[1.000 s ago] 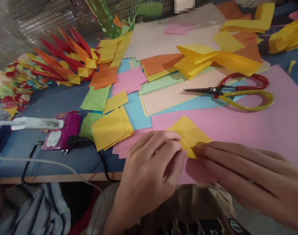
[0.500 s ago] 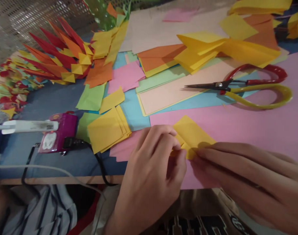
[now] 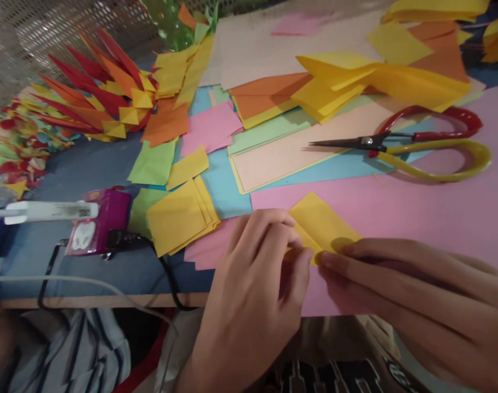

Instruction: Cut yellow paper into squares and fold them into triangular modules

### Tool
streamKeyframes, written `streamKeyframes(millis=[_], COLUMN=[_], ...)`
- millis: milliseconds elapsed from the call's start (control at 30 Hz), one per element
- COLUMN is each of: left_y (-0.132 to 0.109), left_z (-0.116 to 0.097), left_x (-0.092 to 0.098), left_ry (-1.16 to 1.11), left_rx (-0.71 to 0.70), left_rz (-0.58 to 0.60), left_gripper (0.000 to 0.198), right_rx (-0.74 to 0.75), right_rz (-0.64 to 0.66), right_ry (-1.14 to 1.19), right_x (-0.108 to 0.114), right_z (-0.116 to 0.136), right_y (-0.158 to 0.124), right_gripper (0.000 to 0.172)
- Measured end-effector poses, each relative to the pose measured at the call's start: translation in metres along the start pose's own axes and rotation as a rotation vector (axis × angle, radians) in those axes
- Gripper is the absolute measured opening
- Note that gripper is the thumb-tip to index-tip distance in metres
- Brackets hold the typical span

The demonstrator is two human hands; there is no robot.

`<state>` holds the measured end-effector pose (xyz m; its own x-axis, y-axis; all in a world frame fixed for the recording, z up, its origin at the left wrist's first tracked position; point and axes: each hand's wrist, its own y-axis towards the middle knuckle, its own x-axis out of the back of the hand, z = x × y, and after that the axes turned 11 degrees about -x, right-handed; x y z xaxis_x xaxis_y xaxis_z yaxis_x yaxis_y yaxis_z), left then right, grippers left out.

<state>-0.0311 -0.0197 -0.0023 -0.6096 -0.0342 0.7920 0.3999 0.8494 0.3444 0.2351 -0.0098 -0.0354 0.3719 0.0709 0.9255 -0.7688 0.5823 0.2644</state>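
A small piece of yellow paper [image 3: 320, 221] with a crease across it lies on a large pink sheet [image 3: 396, 210] near the table's front edge. My left hand [image 3: 251, 292] pinches its left corner between curled fingers and thumb, hiding that end. From the other side, my right hand [image 3: 421, 297] grips the lower right edge, fingers long and held together. Its thumb is hidden. Beyond the paper lie scissors [image 3: 367, 143] with one red and one yellow handle, blades pointing left.
A stack of yellow paper pieces [image 3: 179, 215] sits left of my hands. Farther left is a purple power adapter [image 3: 113, 213] with cables. Behind it stands a red, orange and yellow folded-paper piece [image 3: 97, 90]. Yellow folded strips [image 3: 372, 82] lie at the back.
My right fingers have shifted slightly along the yellow paper's lower edge, and one fingertip now sits closer to my left thumb. My left hand has barely moved.
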Motion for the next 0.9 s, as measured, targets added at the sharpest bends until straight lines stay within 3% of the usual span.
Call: streamKeyframes(millis=[100,200,367,533,733,900], left_y=[-0.013,-0.028,-0.043,-0.04,-0.027,-0.019], left_z=[0.003,0.009,0.017,0.008,0.002,0.01], left_x=[0.001,0.004,0.008,0.003,-0.001,0.007], left_ry=[0.137,0.277,0.314,0.395,0.397,0.373], left_rx=[-0.198,-0.342,-0.314,-0.341,-0.377,-0.44], left_rz=[-0.062,0.014,-0.044,-0.131,0.051,0.077], left_gripper=[0.015,0.024,0.023,0.032,0.028,0.033], right_rx=[-0.032,-0.083,-0.115,-0.168,-0.268,-0.067], right_rz=[-0.046,-0.079,-0.089,-0.054,-0.235,-0.068], right_ry=[0.022,0.078,0.11,0.022,0.005,-0.048], right_x=[0.0,-0.001,-0.004,-0.004,0.011,0.023], right_z=[0.003,0.006,0.005,0.019,0.029,-0.003], right_y=[0.004,0.009,0.016,0.014,0.012,0.032], right_gripper=[0.044,0.039,0.04,0.039,0.049,0.046])
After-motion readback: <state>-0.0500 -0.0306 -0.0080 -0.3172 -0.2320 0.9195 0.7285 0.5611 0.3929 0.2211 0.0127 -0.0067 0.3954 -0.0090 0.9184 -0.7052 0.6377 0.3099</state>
